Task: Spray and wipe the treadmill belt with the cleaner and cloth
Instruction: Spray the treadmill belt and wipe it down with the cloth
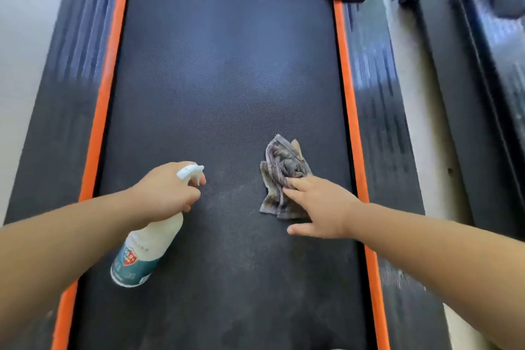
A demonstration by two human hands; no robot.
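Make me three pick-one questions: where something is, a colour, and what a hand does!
1. Where does the cloth lie? A on the belt; B on the floor; C on a chair.
2. What colour are the strips beside the belt? A green; B orange; C white.
3. What is the left hand doing? A lying flat; B gripping the spray bottle; C waving.
1 A: the right hand presses it onto the belt. 2 B: both strips are orange. 3 B: it curls round the bottle's neck.

Left hand (167, 190) grips spray bottle (147, 244); right hand (318, 207) presses cloth (281, 179).
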